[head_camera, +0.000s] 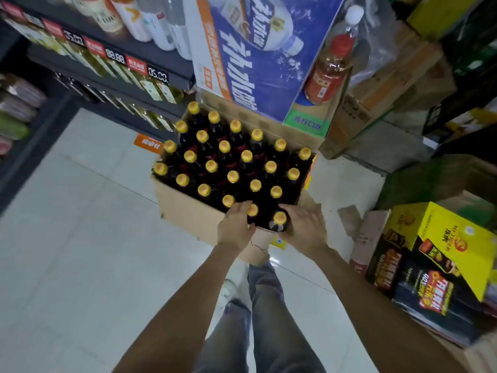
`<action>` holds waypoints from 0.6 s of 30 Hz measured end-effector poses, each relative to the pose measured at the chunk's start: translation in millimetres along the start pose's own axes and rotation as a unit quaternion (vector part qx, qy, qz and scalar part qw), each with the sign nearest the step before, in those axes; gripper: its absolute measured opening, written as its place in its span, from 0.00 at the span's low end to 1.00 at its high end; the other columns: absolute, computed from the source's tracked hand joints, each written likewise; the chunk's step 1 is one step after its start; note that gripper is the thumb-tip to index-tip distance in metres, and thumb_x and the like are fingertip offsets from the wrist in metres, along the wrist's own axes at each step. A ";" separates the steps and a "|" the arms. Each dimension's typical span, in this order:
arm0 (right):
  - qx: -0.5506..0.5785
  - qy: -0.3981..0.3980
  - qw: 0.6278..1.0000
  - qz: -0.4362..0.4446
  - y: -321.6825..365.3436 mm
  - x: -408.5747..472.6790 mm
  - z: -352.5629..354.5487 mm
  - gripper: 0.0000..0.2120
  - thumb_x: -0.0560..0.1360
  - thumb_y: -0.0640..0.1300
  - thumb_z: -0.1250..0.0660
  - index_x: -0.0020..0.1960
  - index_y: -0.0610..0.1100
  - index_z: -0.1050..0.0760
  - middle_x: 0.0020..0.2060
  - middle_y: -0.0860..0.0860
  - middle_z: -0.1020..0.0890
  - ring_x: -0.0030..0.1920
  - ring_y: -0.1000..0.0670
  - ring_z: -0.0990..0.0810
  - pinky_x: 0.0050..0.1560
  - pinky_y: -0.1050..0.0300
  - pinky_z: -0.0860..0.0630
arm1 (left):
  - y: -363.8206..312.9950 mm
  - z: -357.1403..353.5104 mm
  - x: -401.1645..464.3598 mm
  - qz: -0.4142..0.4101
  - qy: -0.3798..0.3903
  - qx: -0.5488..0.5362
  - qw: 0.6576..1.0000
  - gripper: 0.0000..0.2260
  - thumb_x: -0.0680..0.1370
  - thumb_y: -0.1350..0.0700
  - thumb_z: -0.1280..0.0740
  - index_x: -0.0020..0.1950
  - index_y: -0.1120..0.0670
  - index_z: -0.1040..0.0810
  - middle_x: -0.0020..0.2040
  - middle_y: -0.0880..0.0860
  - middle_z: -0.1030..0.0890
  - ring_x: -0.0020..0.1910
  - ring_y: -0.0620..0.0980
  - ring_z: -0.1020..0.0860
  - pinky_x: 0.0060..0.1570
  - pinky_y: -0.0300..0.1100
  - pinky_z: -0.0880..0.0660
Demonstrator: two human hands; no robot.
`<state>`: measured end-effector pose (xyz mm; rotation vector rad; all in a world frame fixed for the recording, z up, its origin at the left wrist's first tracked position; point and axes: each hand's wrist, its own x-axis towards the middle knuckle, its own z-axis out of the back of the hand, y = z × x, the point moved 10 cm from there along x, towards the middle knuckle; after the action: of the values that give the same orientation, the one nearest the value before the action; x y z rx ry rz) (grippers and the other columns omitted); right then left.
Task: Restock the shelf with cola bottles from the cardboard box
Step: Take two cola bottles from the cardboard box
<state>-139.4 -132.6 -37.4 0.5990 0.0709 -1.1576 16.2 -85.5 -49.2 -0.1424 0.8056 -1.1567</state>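
An open cardboard box point(185, 208) stands on the floor, packed with several dark cola bottles with yellow caps point(232, 176). My left hand point(234, 226) is wrapped around the neck of a bottle point(252, 210) in the nearest row. My right hand point(305, 228) is closed around the corner bottle point(279, 219), which sits a little higher than the others over the box's near edge. The dark shelf point(150, 53) with red price tags runs along the upper left, holding pale and yellow-green bottles.
A blue and white drinks carton point(258, 63) rests on another box right behind the cola box. Stacked cartons point(390, 76) and yellow and black boxes point(443, 254) crowd the right side. My legs point(269, 305) stand on the pale tile floor point(80, 238).
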 end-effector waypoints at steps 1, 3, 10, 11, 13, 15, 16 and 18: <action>-0.004 0.020 1.000 0.008 -2.0 6.0 -8.4 0.30 0.66 0.50 0.26 0.66 0.48 0.29 0.60 0.52 0.21 0.61 0.48 0.24 0.58 0.57 0.42 | -0.2 -5.1 7.4 0.003 0.015 0.021 1.000 0.26 0.76 0.55 0.33 0.72 0.50 0.37 0.68 0.52 0.31 0.65 0.54 0.29 0.56 0.47 0.29; -0.008 0.044 0.999 0.023 -4.7 15.2 -24.0 0.31 0.65 0.54 0.26 0.65 0.50 0.30 0.60 0.53 0.22 0.62 0.49 0.25 0.59 0.53 0.39 | 6.4 -12.9 17.8 0.030 0.030 0.032 0.999 0.26 0.75 0.53 0.31 0.71 0.51 0.36 0.67 0.52 0.29 0.62 0.55 0.27 0.54 0.46 0.28; -0.029 0.072 0.997 0.024 -11.2 28.6 -46.1 0.35 0.60 0.58 0.23 0.64 0.50 0.28 0.55 0.52 0.20 0.55 0.47 0.22 0.56 0.47 0.36 | 20.3 -13.9 33.4 0.107 0.004 0.010 0.994 0.31 0.69 0.49 0.25 0.70 0.47 0.32 0.62 0.48 0.22 0.59 0.53 0.23 0.51 0.44 0.27; -0.037 0.045 0.998 0.035 -8.1 29.0 -40.2 0.34 0.57 0.57 0.21 0.60 0.48 0.25 0.49 0.52 0.18 0.49 0.47 0.19 0.52 0.49 0.37 | 20.5 -12.4 33.5 0.117 -0.002 0.018 0.993 0.31 0.69 0.49 0.25 0.70 0.46 0.31 0.62 0.48 0.22 0.59 0.52 0.23 0.50 0.43 0.28; -0.060 -0.008 0.996 0.063 -0.1 28.2 -26.2 0.34 0.52 0.58 0.20 0.54 0.47 0.22 0.40 0.53 0.17 0.41 0.49 0.18 0.46 0.51 0.40 | 22.7 -12.6 33.8 0.126 -0.011 0.024 0.992 0.31 0.69 0.48 0.25 0.70 0.45 0.31 0.62 0.47 0.21 0.58 0.51 0.22 0.48 0.41 0.29; -0.052 -0.054 0.994 0.085 8.8 24.3 -4.6 0.32 0.52 0.58 0.20 0.52 0.47 0.21 0.39 0.53 0.17 0.40 0.48 0.18 0.49 0.52 0.35 | 23.5 -11.1 33.5 0.124 -0.017 0.028 0.992 0.31 0.69 0.47 0.25 0.70 0.45 0.31 0.62 0.46 0.22 0.58 0.51 0.23 0.46 0.40 0.30; -0.045 -0.077 0.992 0.091 12.5 20.9 7.7 0.32 0.51 0.58 0.20 0.51 0.48 0.21 0.40 0.53 0.17 0.41 0.48 0.18 0.50 0.53 0.31 | 24.5 -10.9 33.8 0.124 -0.019 0.031 0.992 0.32 0.69 0.46 0.25 0.71 0.45 0.32 0.62 0.47 0.21 0.58 0.51 0.23 0.46 0.40 0.30; -0.047 -0.099 0.990 0.093 18.4 11.9 23.7 0.32 0.50 0.59 0.20 0.51 0.48 0.21 0.40 0.55 0.16 0.43 0.49 0.18 0.50 0.55 0.29 | 25.6 -10.4 34.4 0.129 -0.025 0.037 0.991 0.33 0.68 0.44 0.25 0.71 0.44 0.33 0.59 0.49 0.20 0.56 0.53 0.22 0.45 0.41 0.29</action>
<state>-124.2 -149.0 -14.1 0.3967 -0.0987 -1.0201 34.6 -100.9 -86.2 -0.0041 0.7120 -0.9334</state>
